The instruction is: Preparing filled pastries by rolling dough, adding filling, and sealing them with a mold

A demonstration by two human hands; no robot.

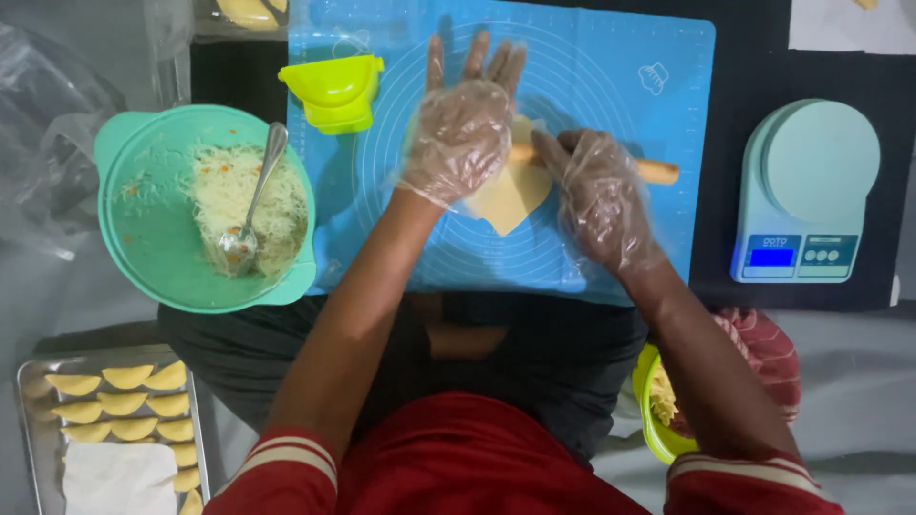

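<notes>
Both my hands wear clear plastic gloves over a blue silicone mat (611, 76). My left hand (463, 129) lies flat with fingers spread on a wooden rolling pin (654, 172). My right hand (601, 195) presses on the same pin a little further right. Under the pin and my hands lies a flattened piece of yellow dough (510, 195). Most of the pin's left part is hidden by my hands.
A green bowl (153, 248) of shredded filling with a spoon (250, 205) stands left. A yellow-green dumpling press (334, 91) sits on the mat. A kitchen scale (811, 191) is right. A metal tray (33, 420) of folded pastries lies bottom left; a yellow-green bowl (649, 420) by my right arm.
</notes>
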